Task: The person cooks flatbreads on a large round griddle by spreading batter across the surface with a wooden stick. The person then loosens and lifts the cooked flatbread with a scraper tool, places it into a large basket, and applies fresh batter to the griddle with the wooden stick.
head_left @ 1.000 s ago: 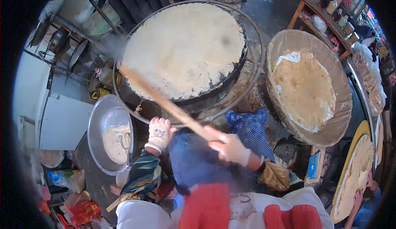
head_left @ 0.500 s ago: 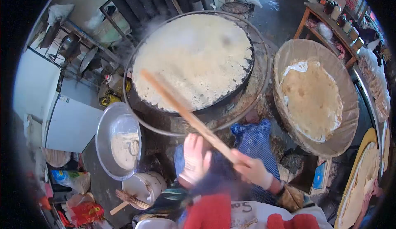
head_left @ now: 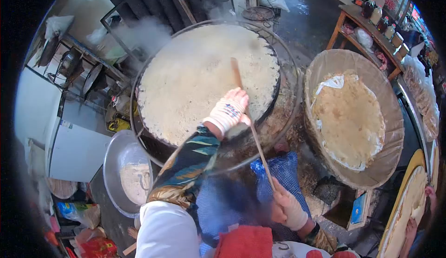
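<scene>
A person looks down at a wide round pan [head_left: 275, 101] covered nearly to its edge by a pale, pitted layer [head_left: 195, 84], with steam drifting at the far left. Over it reaches a long wooden paddle [head_left: 260, 154]. Its long axis runs from the person's lap forward and a little to the left, ending in a blade [head_left: 235, 70] above the pan's right half; whether the blade touches the layer is unclear.

The left hand [head_left: 228, 109], in a pale fingerless covering, is the nearer to the blade: it is closed around the paddle just behind it, with the arm stretched across the pan's near edge. The right hand [head_left: 287, 207] clenches the handle's near end, close to the body, beside a blue cloth [head_left: 283, 167].

To the left stands a metal basin [head_left: 116, 160] holding pale paste. To the right, a lined basket [head_left: 392, 142] holds a browned flat round [head_left: 350, 118]. At the far right, another person's hand [head_left: 411, 232] touches a second flat sheet [head_left: 400, 216].
</scene>
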`<action>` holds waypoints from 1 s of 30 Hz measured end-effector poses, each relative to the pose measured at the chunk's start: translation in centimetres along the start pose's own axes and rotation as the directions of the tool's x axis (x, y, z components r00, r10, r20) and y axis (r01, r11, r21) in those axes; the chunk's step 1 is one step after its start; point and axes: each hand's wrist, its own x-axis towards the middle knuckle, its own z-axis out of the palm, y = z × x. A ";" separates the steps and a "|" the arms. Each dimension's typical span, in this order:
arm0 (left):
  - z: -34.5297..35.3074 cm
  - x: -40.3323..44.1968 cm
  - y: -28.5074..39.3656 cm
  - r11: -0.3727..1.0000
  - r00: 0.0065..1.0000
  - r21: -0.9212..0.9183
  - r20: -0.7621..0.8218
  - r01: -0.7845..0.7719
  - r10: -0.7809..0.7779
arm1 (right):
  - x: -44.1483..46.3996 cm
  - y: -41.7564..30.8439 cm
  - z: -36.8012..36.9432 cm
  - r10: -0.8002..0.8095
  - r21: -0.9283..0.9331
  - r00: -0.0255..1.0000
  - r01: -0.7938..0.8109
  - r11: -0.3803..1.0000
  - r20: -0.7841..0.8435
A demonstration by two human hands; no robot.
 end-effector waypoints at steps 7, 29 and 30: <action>0.4 -5.7 -9.2 0.961 0.965 0.082 -0.005 0.263 -0.263 | 7.8 -4.6 2.5 0.119 -0.006 0.961 -0.121 0.993 0.251; -6.1 -3.6 -0.6 0.993 0.956 -0.117 -0.292 -0.029 -0.006 | 0.0 0.7 1.4 -0.310 -0.619 0.902 0.063 0.783 -0.301; -5.4 0.2 -1.4 0.985 0.936 -0.097 -0.338 -0.140 0.100 | 0.4 -0.6 2.0 -0.313 -0.624 0.899 0.060 0.779 -0.305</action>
